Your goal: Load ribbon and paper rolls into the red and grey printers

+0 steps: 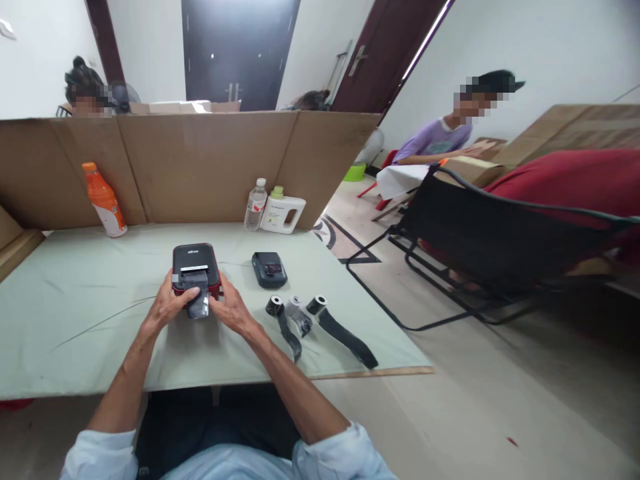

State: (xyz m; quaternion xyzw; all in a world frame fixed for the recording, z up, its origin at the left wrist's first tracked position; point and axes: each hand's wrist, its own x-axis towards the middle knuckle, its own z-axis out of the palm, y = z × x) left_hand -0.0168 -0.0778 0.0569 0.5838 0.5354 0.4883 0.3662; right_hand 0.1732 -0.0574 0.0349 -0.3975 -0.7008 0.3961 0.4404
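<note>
A small black and red label printer (194, 261) stands on the pale green table (75, 293). A dark strip of label tape (199, 305) hangs out of its front slot. My left hand (169, 301) pinches the strip's left side, fingers closed on it. My right hand (231, 305) grips the printer's right front corner, with its fingertips at the strip. To the right lie a second, smaller black printer (269, 269) and three partly unrolled tape rolls (303, 315).
An orange drink bottle (105, 200), a clear water bottle (255, 205) and a white jug (283, 212) stand at the back by a cardboard screen (200, 163). A black folding chair (480, 233) is on the right. Other people sit behind the screen and at far right.
</note>
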